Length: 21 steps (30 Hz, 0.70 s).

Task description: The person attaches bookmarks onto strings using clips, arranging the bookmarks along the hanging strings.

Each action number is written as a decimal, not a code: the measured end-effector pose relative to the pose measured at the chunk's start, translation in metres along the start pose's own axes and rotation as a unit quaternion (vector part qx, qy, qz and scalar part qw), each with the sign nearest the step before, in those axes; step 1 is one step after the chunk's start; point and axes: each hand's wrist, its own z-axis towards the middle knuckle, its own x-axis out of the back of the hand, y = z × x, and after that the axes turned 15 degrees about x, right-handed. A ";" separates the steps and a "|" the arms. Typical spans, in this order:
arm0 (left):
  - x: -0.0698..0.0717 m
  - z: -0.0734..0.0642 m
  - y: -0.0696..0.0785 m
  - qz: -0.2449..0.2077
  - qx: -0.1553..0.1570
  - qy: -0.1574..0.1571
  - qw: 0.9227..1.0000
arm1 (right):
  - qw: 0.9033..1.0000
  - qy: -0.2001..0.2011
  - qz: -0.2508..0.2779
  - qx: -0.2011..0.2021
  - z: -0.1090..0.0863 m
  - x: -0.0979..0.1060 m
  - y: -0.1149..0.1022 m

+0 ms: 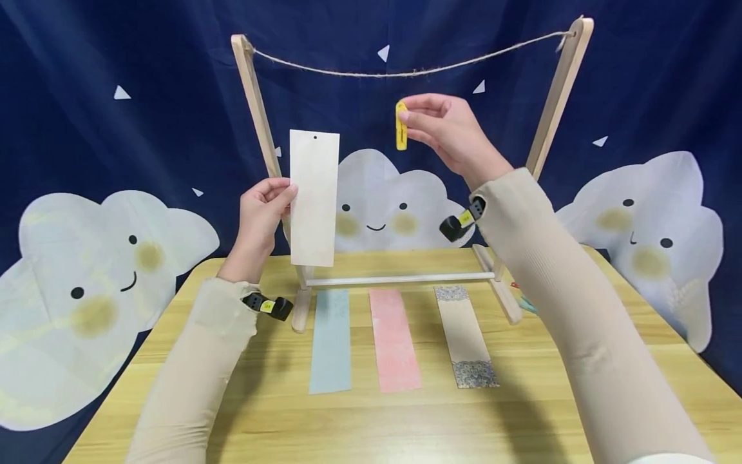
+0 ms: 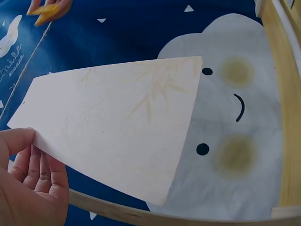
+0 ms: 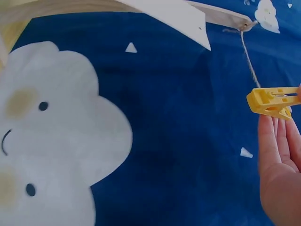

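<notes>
My left hand pinches the left edge of a cream bookmark, which hangs upright with a small punched hole near its top. Faint bamboo leaves show on the bookmark in the left wrist view. Between thumb and fingers, my right hand holds a yellow clothespin below the string and right of the bookmark. The twine sags between the two posts of a wooden frame. In the right wrist view the clothespin lies across the fingertips.
On the wooden table lie a blue bookmark, a pink bookmark and a patterned bookmark. A white crossbar joins the frame's feet. Small coloured items lie by the right foot. Behind hangs a dark blue cloud-printed curtain.
</notes>
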 end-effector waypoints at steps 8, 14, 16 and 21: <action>-0.011 0.003 0.009 0.011 0.005 0.001 1.000 | 1.000 0.001 0.004 -0.026 0.031 -0.032 -0.019; -0.017 0.004 0.016 0.007 0.004 -0.001 1.000 | 0.998 -0.003 -0.045 -0.033 0.056 -0.051 -0.033; -0.018 0.004 0.018 0.003 0.001 -0.001 1.000 | 0.997 -0.016 -0.066 -0.021 0.062 -0.054 -0.036; -0.021 0.001 0.022 -0.009 0.000 0.001 1.000 | 0.996 -0.048 -0.081 0.003 0.073 -0.062 -0.040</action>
